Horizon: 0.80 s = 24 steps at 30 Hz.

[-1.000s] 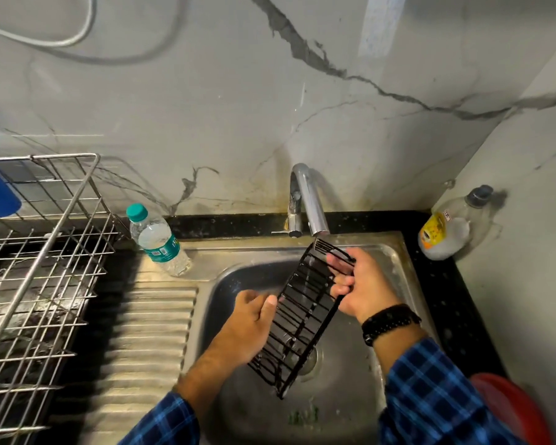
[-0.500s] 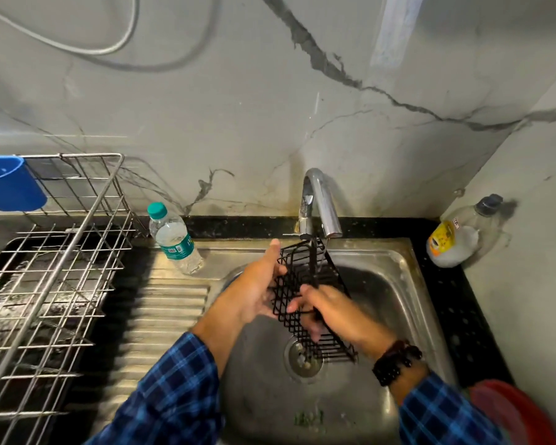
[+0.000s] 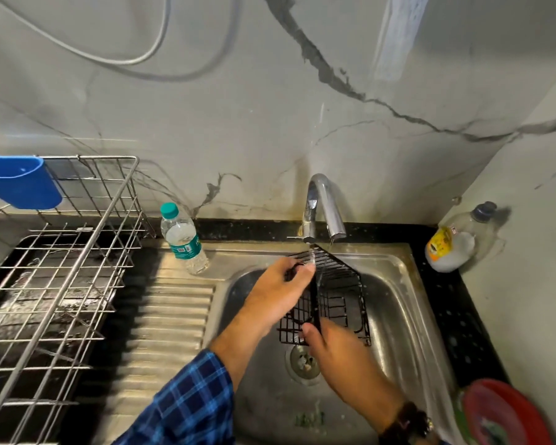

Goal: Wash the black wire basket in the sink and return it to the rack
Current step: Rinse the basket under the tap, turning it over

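The black wire basket (image 3: 337,293) is held over the steel sink (image 3: 395,303), right under the chrome tap (image 3: 321,207). A thin stream of water runs from the spout onto the basket's top edge. My left hand (image 3: 280,297) grips its upper left side. My right hand (image 3: 341,358) holds its lower edge, thumb against the wires. The steel wire rack (image 3: 61,261) stands on the counter at the left, apart from both hands.
A clear water bottle (image 3: 183,242) with a teal cap stands on the ribbed drainboard (image 3: 170,319). A blue plastic holder (image 3: 23,181) hangs on the rack. A soap bottle (image 3: 453,245) sits in the right corner. A red plate (image 3: 507,415) lies at lower right. The drain (image 3: 302,361) is under the basket.
The basket has swung from a slanted hold up under the spout, and water now falls on it. My right hand went from its top end to its lower edge.
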### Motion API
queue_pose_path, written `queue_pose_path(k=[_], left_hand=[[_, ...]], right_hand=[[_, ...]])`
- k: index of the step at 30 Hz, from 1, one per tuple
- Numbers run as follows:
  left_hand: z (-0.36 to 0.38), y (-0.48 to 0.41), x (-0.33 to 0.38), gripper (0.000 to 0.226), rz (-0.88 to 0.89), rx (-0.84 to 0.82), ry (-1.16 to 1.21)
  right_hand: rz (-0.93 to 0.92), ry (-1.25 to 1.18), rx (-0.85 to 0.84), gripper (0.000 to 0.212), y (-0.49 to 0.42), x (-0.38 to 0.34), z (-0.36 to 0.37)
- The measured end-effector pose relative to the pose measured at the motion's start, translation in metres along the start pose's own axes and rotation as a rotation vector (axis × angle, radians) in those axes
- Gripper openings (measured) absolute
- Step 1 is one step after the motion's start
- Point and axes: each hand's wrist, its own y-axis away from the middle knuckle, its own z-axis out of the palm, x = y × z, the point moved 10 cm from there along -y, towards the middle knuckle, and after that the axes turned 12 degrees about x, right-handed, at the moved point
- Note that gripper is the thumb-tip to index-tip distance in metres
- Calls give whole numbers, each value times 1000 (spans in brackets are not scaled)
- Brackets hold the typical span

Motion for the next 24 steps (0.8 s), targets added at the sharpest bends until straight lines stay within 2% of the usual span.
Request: queue_pose_path(k=[3,5,7,8,10,12,13,14,16,17,18,20,22,24], left_hand=[[17,0,19,39,63,-58,-63],[26,-3,16,45,15,-99,-42],[32,-2,8,40,-40,-151,16],[36,-1,1,40,-79,-176,64],[44,3,-18,45,-205,-219,162],[50,11,-33,45,-306,-265,234],[53,14,-38,46,-341,-278,252],[56,16,-43,48,-373,-292,270],[59,18,-52,54,-426,-308,314],[59,18,-54,65,-449,-308,336],[59,17,-57,82,-472,-305,360],[57,11,-61,111,-505,-285,414],[51,2,-59,114,-490,-258,451],[45,-6,-56,108,-474,-240,465]], right_hand=[[57,-17,68,35,5,5,-5],[40,14,96,37,7,2,-13],[37,6,119,41,7,1,-23],[50,-47,161,40,4,3,-31],[14,-113,375,29,-10,7,-61],[-41,46,478,30,-34,10,-81],[-76,160,416,38,-53,10,-80],[-125,264,281,42,-71,5,-73],[-182,332,-61,35,-96,-3,-51],[-184,327,-189,30,-102,-6,-41],[-202,330,-246,26,-108,-9,-36],[-248,349,-260,23,-123,-16,-33],[-268,308,-298,23,-137,-19,-28],[-259,265,-352,23,-145,-16,-25]])
